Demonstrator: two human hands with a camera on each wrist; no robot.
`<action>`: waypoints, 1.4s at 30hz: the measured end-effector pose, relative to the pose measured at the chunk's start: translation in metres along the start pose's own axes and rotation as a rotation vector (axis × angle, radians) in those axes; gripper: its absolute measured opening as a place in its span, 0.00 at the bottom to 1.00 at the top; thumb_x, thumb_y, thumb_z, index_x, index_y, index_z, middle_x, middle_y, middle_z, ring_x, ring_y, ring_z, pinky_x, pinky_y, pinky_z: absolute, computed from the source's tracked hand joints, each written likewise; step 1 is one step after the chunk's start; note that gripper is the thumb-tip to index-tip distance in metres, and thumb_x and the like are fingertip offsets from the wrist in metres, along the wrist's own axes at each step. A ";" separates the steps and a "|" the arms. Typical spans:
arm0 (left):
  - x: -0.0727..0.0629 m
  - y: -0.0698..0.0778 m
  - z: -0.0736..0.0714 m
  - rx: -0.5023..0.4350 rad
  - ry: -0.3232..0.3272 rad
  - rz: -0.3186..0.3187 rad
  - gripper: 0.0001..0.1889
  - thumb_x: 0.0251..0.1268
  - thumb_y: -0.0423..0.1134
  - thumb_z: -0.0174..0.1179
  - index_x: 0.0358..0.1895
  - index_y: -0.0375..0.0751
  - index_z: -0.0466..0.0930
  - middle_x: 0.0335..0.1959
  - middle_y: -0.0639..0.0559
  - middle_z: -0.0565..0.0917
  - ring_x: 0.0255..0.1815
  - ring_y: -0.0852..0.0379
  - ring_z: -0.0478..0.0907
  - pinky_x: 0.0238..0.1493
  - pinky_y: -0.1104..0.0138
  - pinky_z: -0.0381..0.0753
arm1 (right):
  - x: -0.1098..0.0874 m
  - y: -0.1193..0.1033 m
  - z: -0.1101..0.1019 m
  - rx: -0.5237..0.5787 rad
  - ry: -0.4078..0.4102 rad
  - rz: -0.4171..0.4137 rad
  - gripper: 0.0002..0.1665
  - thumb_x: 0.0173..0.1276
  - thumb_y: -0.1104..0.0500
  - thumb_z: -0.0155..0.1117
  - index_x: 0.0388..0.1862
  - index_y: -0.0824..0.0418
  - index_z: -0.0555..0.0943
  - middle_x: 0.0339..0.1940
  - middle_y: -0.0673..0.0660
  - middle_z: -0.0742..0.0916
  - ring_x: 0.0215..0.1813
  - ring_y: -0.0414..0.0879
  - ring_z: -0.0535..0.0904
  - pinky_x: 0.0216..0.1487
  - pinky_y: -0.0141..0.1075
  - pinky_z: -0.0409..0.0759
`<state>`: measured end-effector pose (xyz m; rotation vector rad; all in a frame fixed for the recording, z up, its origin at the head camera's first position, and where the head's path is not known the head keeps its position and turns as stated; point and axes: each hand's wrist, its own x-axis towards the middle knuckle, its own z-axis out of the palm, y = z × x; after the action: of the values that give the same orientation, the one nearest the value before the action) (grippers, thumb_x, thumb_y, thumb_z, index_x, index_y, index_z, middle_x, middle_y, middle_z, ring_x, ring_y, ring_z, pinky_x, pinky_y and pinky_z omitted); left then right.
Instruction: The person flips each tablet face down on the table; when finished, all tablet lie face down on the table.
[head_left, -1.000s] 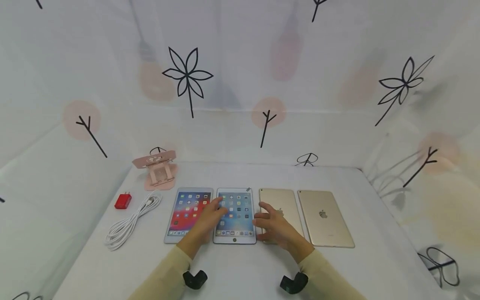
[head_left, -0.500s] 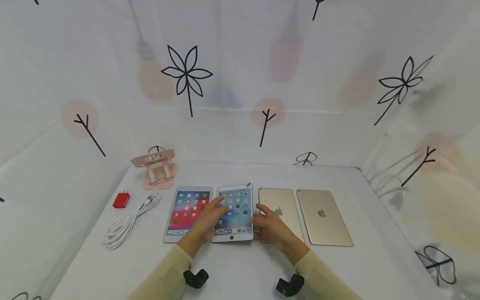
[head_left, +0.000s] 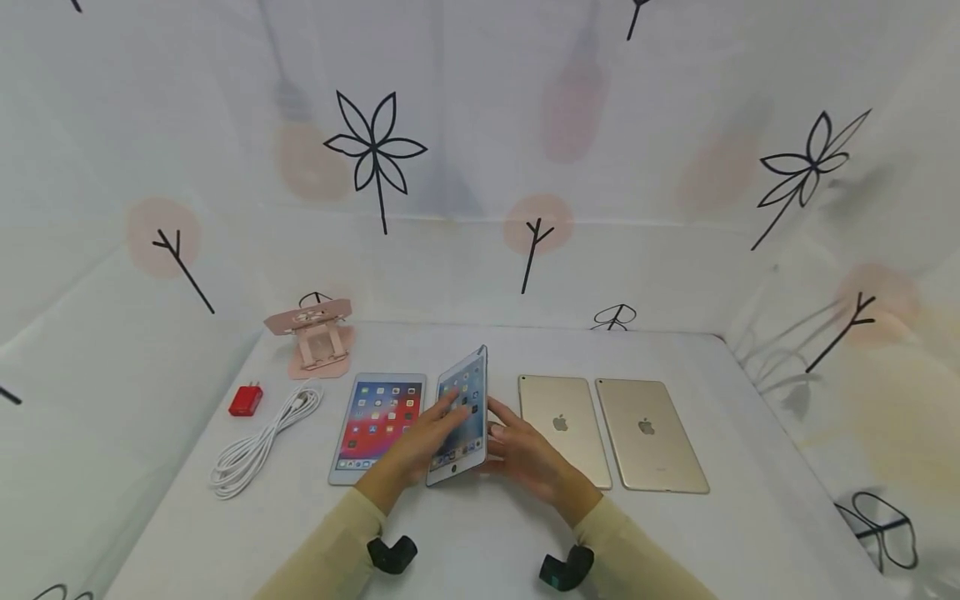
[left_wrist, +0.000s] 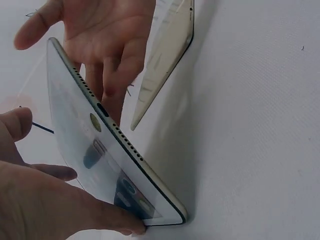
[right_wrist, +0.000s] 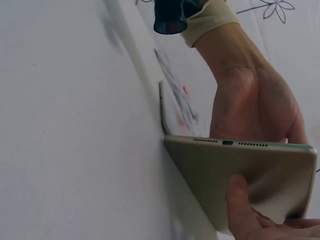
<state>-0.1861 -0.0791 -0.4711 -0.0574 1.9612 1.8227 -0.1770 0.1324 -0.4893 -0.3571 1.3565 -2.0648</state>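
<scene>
A white-framed tablet [head_left: 471, 425] stands tilted up on its left long edge in the middle of the table, its lit screen turned to the left. My left hand [head_left: 408, 454] is on the screen side, fingers extended, with fingertips at the tablet's lower left edge in the left wrist view. Behind the tablet, my right hand [head_left: 536, 462] reaches in from the right, and one extended fingertip touches the gold back [right_wrist: 205, 170] in the right wrist view. Another tablet [head_left: 378, 421] with a red and blue screen lies flat beside the left hand.
Two gold tablets, a nearer one [head_left: 562, 412] and an outer one [head_left: 651, 437], lie face down at right. On the left are a red charger plug [head_left: 246, 401], a coiled white cable [head_left: 251, 454] and a pink folding stand [head_left: 322, 337]. A patterned cloth hangs behind the table.
The middle tablet has gone from lying flat to steeply tilted, its right side raised. My right hand has moved left with it; the left hand has stayed nearly in place.
</scene>
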 end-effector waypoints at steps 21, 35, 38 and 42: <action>-0.005 -0.001 -0.011 -0.158 -0.172 0.102 0.42 0.75 0.60 0.50 0.84 0.57 0.41 0.84 0.40 0.39 0.81 0.33 0.36 0.71 0.24 0.35 | 0.004 0.003 0.019 -0.603 -0.137 -0.112 0.63 0.62 0.42 0.76 0.84 0.36 0.45 0.86 0.45 0.48 0.85 0.57 0.42 0.76 0.59 0.64; 0.001 0.001 -0.012 -0.437 -0.157 0.256 0.33 0.83 0.48 0.43 0.83 0.64 0.42 0.79 0.40 0.58 0.70 0.44 0.69 0.60 0.54 0.82 | -0.013 0.000 0.012 -1.148 0.164 -0.224 0.59 0.60 0.46 0.78 0.84 0.51 0.55 0.86 0.60 0.49 0.83 0.64 0.49 0.73 0.65 0.63; 0.003 0.001 -0.012 -0.478 -0.111 0.272 0.32 0.82 0.46 0.45 0.83 0.66 0.46 0.77 0.39 0.62 0.62 0.49 0.76 0.53 0.59 0.85 | -0.017 -0.002 0.008 -1.053 0.251 -0.174 0.64 0.58 0.47 0.79 0.84 0.57 0.52 0.85 0.65 0.50 0.80 0.67 0.56 0.71 0.62 0.68; 0.004 -0.001 -0.012 -0.512 -0.031 0.289 0.31 0.81 0.43 0.48 0.81 0.67 0.51 0.74 0.40 0.68 0.57 0.51 0.81 0.49 0.59 0.87 | -0.020 -0.004 0.003 -0.902 0.302 -0.083 0.66 0.58 0.49 0.80 0.84 0.63 0.49 0.73 0.67 0.73 0.65 0.60 0.78 0.59 0.47 0.83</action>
<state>-0.1926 -0.0898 -0.4729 0.0984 1.4940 2.4589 -0.1615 0.1436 -0.4825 -0.4826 2.4564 -1.4791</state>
